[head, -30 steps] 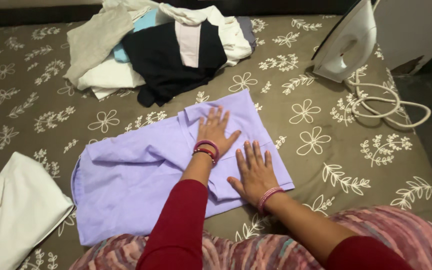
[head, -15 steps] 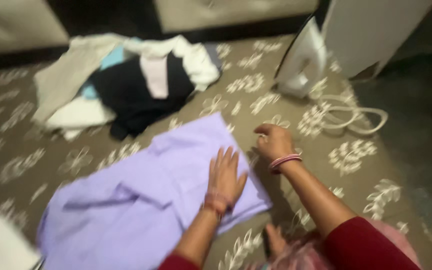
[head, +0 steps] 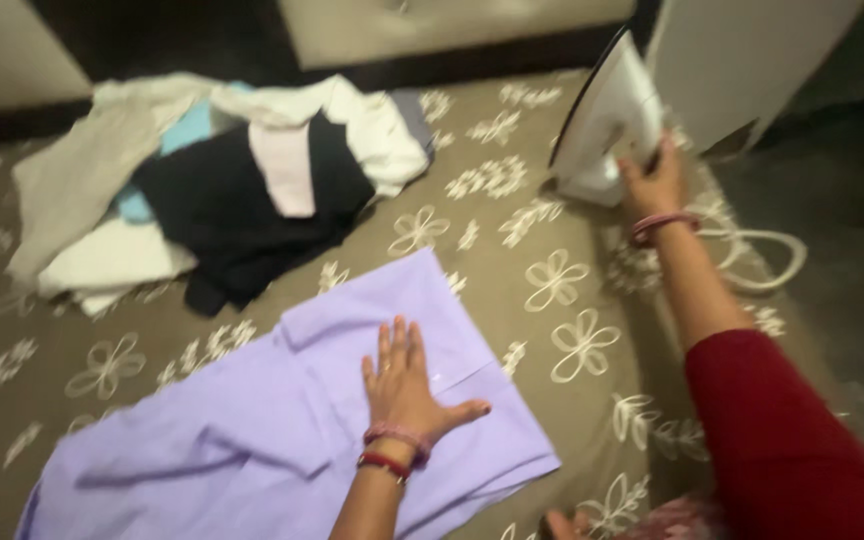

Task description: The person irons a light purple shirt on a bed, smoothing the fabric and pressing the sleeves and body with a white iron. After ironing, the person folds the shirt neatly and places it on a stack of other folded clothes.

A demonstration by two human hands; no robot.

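Note:
A lilac shirt (head: 252, 440) lies spread on a brown bedsheet with white flower prints (head: 552, 290). My left hand (head: 407, 390) rests flat on the shirt, fingers apart, with pink and red bangles at the wrist. My right hand (head: 655, 180) has reached far to the upper right and wraps around the handle of a white clothes iron (head: 602, 120) that stands upright on its heel. The fingers on the far side of the handle are hidden. Both arms wear dark red sleeves.
A pile of clothes (head: 222, 180), black, white, pale blue and beige, lies at the back left. The iron's white cord (head: 752, 245) coils at the sheet's right edge. A pale cabinet (head: 752, 60) stands behind the iron. Dark floor lies to the right.
My right hand left the shirt and travelled up and right to the iron, then closed on its handle. My left hand stayed pressed on the shirt. The camera view shifted right.

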